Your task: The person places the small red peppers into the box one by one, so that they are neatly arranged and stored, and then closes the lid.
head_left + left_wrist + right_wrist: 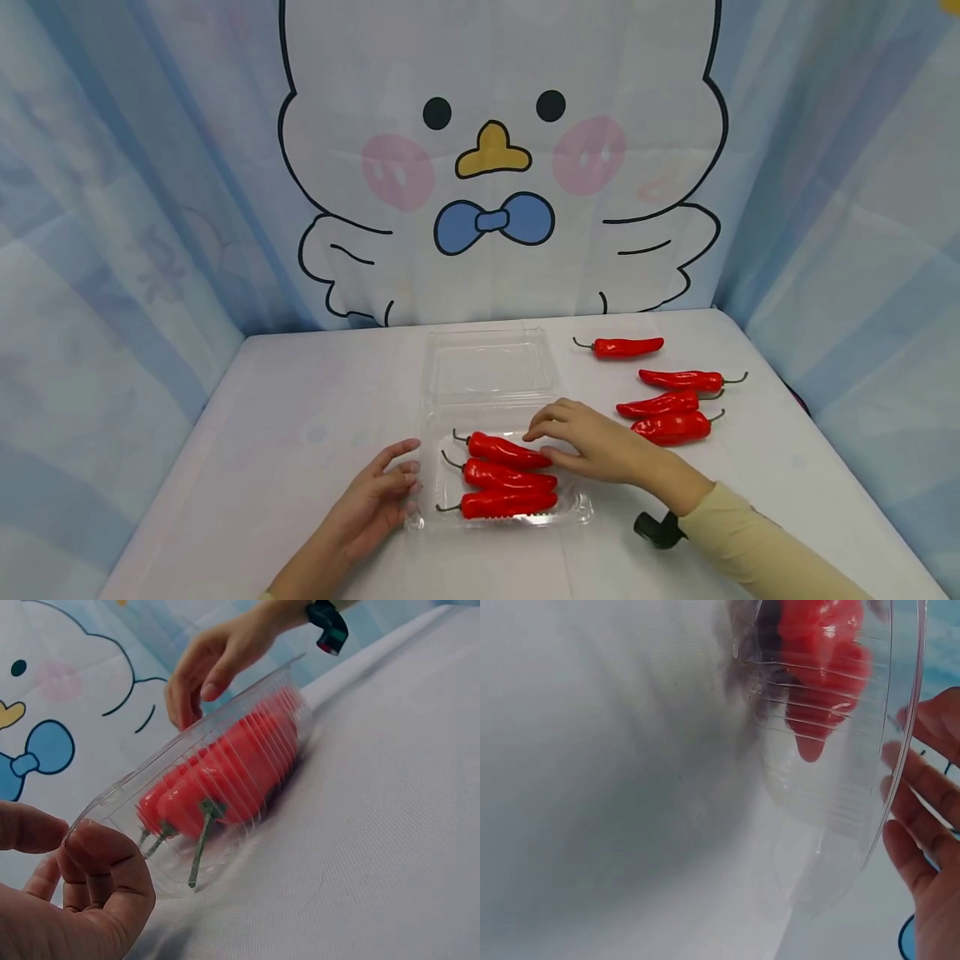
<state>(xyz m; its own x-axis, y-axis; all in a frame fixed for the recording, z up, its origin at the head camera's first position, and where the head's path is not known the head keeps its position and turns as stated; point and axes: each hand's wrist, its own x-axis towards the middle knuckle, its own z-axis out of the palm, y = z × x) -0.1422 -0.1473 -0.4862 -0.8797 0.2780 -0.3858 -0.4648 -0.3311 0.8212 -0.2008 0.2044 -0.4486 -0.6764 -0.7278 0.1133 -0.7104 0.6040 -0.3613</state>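
three peppers (498,475) lie side by side in a clear box (577,505), its left rim pinched by the left hand (375,504); the right hand (592,442), fingers parted, hovers beside the far pepper's right tip, four more peppers (678,381) far right.

- Beneath your grip: a white tabletop (300,408).
- Beyond your grip: a cartoon backdrop (495,287) with a blue bow tie (492,221).
- Either side of your grip: pale-blue curtains (112,250).
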